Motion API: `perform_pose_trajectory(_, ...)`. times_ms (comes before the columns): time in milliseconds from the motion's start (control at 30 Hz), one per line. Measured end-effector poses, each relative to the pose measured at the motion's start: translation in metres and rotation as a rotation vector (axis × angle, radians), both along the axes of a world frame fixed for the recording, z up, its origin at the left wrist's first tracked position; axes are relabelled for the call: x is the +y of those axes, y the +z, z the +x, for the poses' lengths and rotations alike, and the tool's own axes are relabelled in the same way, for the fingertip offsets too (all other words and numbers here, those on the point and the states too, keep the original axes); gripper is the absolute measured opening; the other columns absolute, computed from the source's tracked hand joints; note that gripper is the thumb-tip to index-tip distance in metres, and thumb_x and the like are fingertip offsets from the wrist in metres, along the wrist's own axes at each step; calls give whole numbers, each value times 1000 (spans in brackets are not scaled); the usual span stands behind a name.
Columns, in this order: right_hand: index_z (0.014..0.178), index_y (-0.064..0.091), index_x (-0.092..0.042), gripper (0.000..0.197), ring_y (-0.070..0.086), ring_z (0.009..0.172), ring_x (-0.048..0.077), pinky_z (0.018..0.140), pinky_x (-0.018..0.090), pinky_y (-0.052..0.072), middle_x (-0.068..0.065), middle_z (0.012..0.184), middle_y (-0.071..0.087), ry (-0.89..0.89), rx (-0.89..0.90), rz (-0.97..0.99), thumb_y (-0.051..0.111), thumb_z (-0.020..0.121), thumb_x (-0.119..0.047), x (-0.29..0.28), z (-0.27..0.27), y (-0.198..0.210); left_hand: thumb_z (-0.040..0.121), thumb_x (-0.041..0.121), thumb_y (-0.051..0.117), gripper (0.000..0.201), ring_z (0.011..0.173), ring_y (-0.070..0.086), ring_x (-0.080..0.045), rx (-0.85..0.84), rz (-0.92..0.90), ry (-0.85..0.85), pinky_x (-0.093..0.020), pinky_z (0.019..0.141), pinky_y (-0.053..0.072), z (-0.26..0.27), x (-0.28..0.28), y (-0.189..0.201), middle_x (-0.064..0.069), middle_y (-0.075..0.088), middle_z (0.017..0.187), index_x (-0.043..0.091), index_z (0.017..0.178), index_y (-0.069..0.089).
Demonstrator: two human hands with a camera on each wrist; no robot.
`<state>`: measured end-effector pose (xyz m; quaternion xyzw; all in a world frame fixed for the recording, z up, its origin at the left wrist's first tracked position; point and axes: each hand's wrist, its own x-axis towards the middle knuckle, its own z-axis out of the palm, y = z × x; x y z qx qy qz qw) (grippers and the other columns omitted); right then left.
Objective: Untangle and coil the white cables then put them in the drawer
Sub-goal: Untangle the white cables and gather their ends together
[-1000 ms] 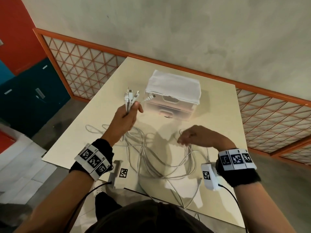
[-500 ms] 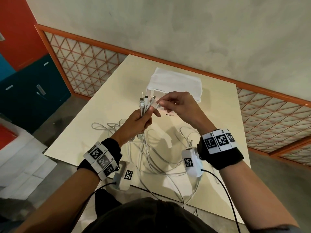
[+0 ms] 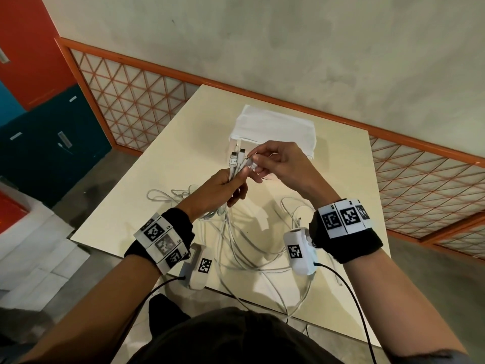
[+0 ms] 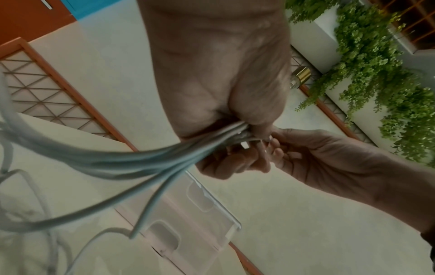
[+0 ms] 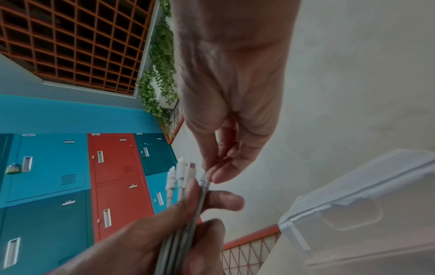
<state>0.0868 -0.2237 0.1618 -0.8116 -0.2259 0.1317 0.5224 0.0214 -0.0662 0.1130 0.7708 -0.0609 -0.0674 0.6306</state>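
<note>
My left hand (image 3: 231, 186) grips a bundle of white cables (image 3: 237, 169) just below their plugs, held upright above the table. The plug ends (image 5: 181, 173) stick up past my thumb. My right hand (image 3: 258, 162) pinches one plug (image 5: 204, 179) at the right side of that bundle between thumb and forefinger. The rest of the white cables (image 3: 241, 248) hang down from my left fist (image 4: 226, 134) and lie in tangled loops on the cream table (image 3: 178, 158). Behind my hands stands the translucent drawer unit (image 3: 275, 127) with a white top; its fronts (image 4: 200, 201) look pushed in.
The table's near edge (image 3: 236, 295) has cable loops hanging over it. An orange lattice railing (image 3: 136, 101) runs behind and beside the table. Blue and red lockers (image 5: 70, 176) stand to the left. Wrist cameras (image 3: 299, 252) sit under both wrists.
My right hand rose from the loops on the table to the plug ends and now pinches one plug. My left hand moved the bundle slightly right and kept its grip.
</note>
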Motion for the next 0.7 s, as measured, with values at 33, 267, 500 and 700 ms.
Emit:
perform_pose_trajectory(33, 102, 67, 1, 16, 64, 58, 4, 63, 14, 52, 8, 74, 64, -7, 15, 2, 60, 90, -7, 0, 0, 1, 103, 37, 31, 44, 47, 39, -13, 5, 1, -3, -18, 52, 39, 0, -1, 1, -3, 51, 64, 33, 84, 70)
perform_pose_trajectory(267, 98, 69, 3, 14, 68, 67, 16, 72, 26, 60, 14, 74, 66, 45, 115, 24, 64, 87, -5, -7, -2, 6, 102, 39, 28, 45, 43, 28, -6, 85, -2, -80, -18, 45, 29, 1, -4, -4, 1, 38, 56, 14, 100, 65)
perform_pose_trajectory(500, 94, 70, 2, 28, 72, 70, 21, 73, 24, 59, 21, 81, 71, -35, 127, 44, 55, 94, -22, -6, -6, 2, 101, 35, 35, 32, 44, 28, -5, 62, 62, -62, -24, 44, 26, 4, -11, -7, 9, 35, 54, 18, 76, 45)
perform_pose_trajectory(700, 98, 68, -2, 20, 65, 71, 13, 76, 25, 57, 9, 85, 65, 53, 164, 78, 57, 93, -19, -15, -5, -2, 101, 33, 34, 31, 43, 25, -4, 87, 55, -131, -18, 41, 25, 4, -18, -7, 6, 31, 54, 24, 72, 39)
